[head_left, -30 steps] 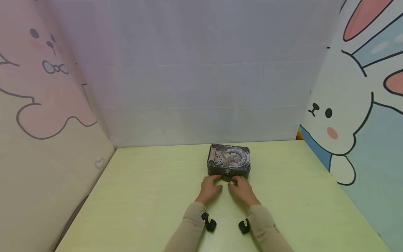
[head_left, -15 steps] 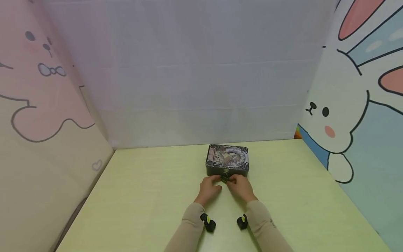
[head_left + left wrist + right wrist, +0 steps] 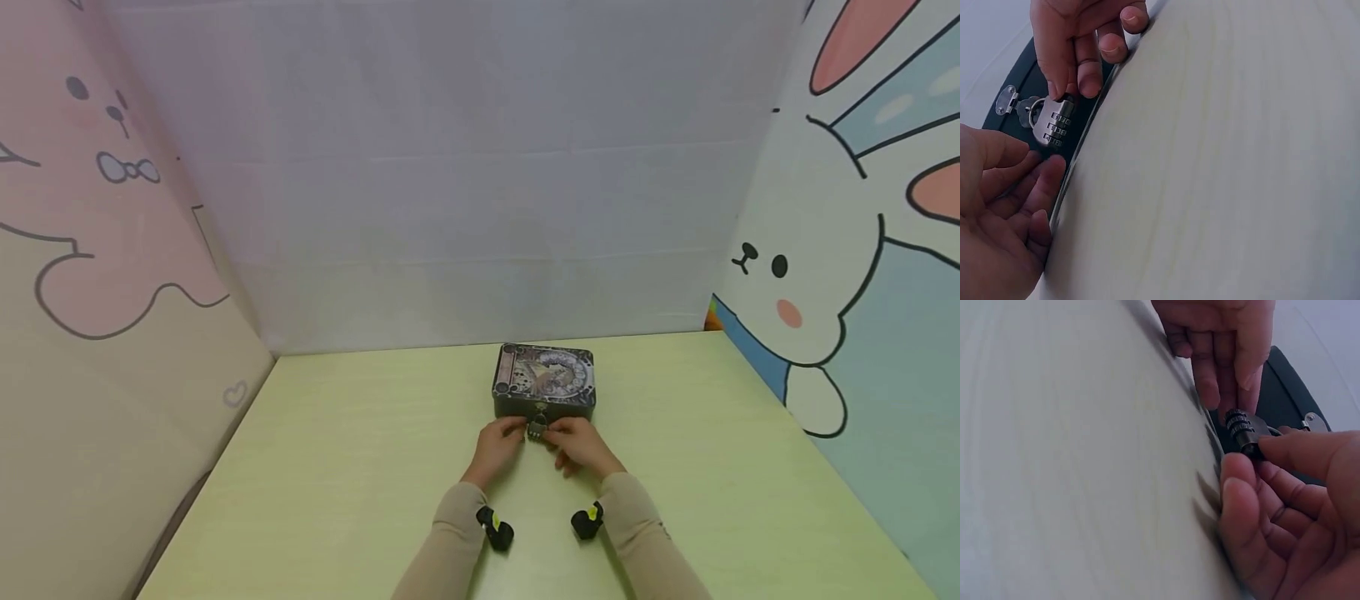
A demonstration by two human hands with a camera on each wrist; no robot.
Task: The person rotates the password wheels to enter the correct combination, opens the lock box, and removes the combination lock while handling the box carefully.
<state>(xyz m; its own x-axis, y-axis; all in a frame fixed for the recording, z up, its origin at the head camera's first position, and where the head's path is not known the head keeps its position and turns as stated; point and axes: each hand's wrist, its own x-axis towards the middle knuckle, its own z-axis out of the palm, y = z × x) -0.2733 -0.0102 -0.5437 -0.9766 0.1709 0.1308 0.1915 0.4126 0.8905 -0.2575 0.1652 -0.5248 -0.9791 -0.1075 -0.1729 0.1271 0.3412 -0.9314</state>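
Note:
A dark metal tin box (image 3: 546, 373) with a printed lid stands toward the back of the table. From the metal clasp (image 3: 1009, 100) on its front hangs a silver combination padlock (image 3: 1054, 122) with three number dials. My right hand (image 3: 587, 447) pinches one end of the padlock between thumb and forefinger, its other fingers loosely bent below. On the opposite side, my left hand (image 3: 497, 450) keeps its relaxed fingers close to the padlock's other end, by the box front. In the right wrist view, the dials (image 3: 1238, 422) face the left hand's fingertips.
The pale yellow-green table (image 3: 360, 433) extends on both sides of the box. A white back wall (image 3: 480, 208) rises behind it, and cartoon-printed panels (image 3: 810, 333) flank the table. Each sleeve wears a black wrist camera (image 3: 497, 530).
My right hand has shifted and turned slightly outward, its lower fingers now dropping below the padlock. The padlock's dial face shows more toward the head camera. My left hand stays almost in place.

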